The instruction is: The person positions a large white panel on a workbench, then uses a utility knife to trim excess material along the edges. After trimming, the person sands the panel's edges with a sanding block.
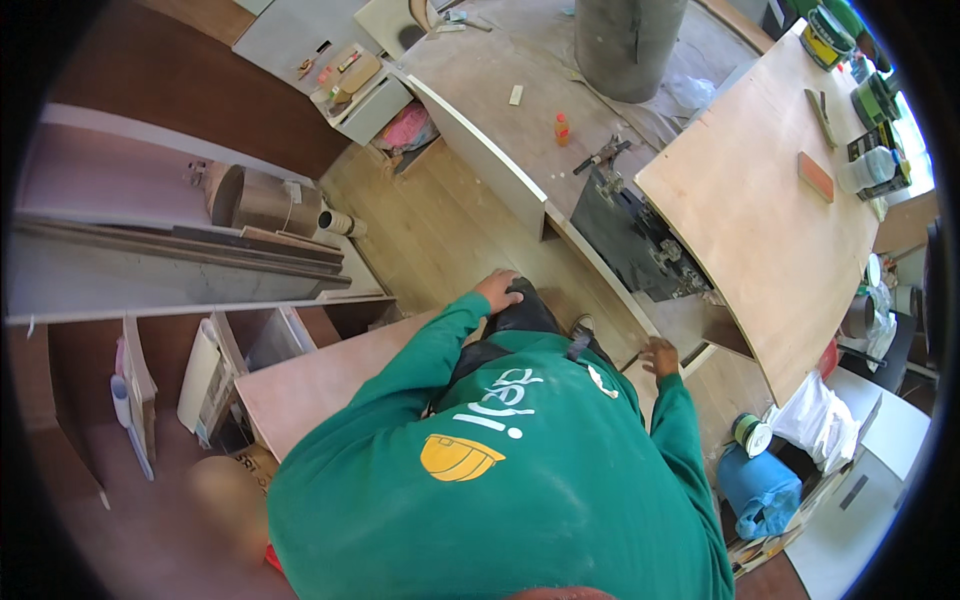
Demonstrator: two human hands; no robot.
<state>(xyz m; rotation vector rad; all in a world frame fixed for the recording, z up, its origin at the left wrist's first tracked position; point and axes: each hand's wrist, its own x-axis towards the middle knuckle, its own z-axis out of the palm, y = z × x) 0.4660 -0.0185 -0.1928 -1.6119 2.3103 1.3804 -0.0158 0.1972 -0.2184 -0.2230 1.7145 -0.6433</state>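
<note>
Well, the left hand (497,291) lies loosely open on the knee (524,309); the right hand (659,357), grip unclear, is beside the pale panel's (602,272) near end, probably stiff, best held by its edges.

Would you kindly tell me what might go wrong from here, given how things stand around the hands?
The right hand appears close to the pale panel edge and might scrape against it. The small orange bottle stands upright on the brown surface and could tip if bumped.
</note>
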